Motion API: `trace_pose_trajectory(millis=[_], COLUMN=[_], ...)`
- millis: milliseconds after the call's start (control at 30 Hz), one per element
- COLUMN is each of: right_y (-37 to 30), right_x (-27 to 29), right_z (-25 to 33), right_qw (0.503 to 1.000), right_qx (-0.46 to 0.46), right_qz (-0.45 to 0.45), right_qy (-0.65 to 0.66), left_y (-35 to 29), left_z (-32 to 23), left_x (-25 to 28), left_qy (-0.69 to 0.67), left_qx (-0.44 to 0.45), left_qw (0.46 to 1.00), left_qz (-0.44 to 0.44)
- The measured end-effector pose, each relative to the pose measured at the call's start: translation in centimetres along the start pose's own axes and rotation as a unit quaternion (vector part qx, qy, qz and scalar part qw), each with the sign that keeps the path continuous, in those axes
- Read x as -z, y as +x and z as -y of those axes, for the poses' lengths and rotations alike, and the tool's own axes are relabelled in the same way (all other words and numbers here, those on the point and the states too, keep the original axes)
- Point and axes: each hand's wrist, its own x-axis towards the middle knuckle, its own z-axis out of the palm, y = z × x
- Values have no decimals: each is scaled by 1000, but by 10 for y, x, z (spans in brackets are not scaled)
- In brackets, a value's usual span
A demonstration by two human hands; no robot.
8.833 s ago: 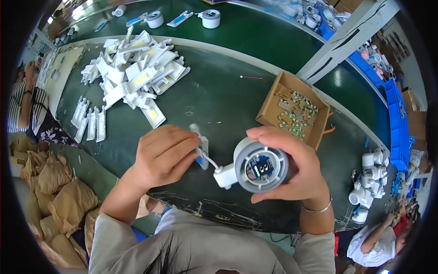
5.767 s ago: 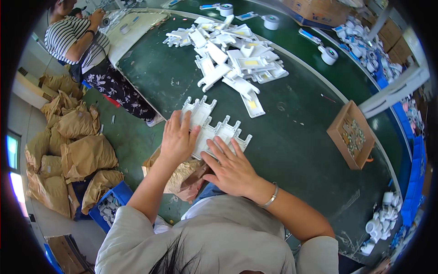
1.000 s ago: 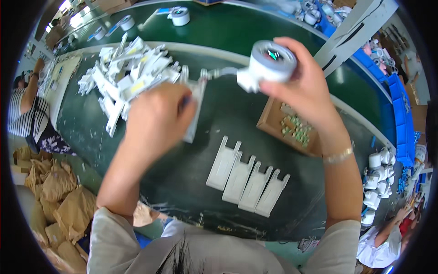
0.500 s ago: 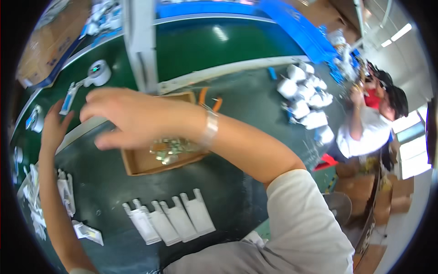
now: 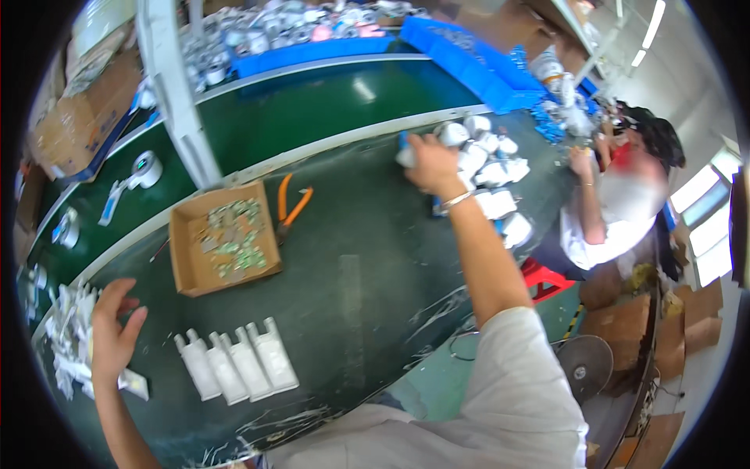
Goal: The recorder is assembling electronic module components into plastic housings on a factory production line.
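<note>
Your right hand [image 5: 433,166], fingers curled, is at the heap of white parts [image 5: 491,173]; I cannot tell what it grips. Your left hand [image 5: 117,328], half open, looks empty beside the panel pile [image 5: 69,324]; 4 white panels [image 5: 248,367] lie in a row.

Here comes tabletop [image 5: 328,305], dark green, mostly matt, scuffed pale along near edge; belt [image 5: 305,105] beyond, glossier, catching bright streak of light! Four flat pieces [image 5: 248,366], smooth white plastic by look, soft sheen. Rounded pieces [image 5: 494,175] in pile, white plastic too, smooth. Box [image 5: 183,254], plain matt brown cardboard. Orange plier handles [image 5: 299,205], smooth, plastic-looking. Blue bin [image 5: 469,66], plastic. Bracelet [image 5: 456,202], shiny metal! Sleeve [image 5: 516,383], soft matt cloth, creased. Post [image 5: 168,98], pale, painted-metal look
</note>
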Motion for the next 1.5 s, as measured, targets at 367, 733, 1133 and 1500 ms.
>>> trace_pose_trajectory(millis=[367, 733, 1133, 1500], right_y=[-101, -132, -130, -161], right_x=[119, 96, 94, 102], right_z=[89, 170, 172, 164], right_qw=[657, 314, 211, 297], right_qx=[338, 203, -22, 97], right_qz=[2, 387, 387, 328], right_qy=[674, 843, 897, 891], left_y=[4, -61, -59, -80], left_z=[-134, -93, -86, -102], left_x=[-55, -72, -80, -74], left_qy=[-46, -521, -408, -418], left_qx=[-225, 232, 80, 28], left_qw=[970, 819, 906, 908], left_qz=[-74, 53, 85, 7])
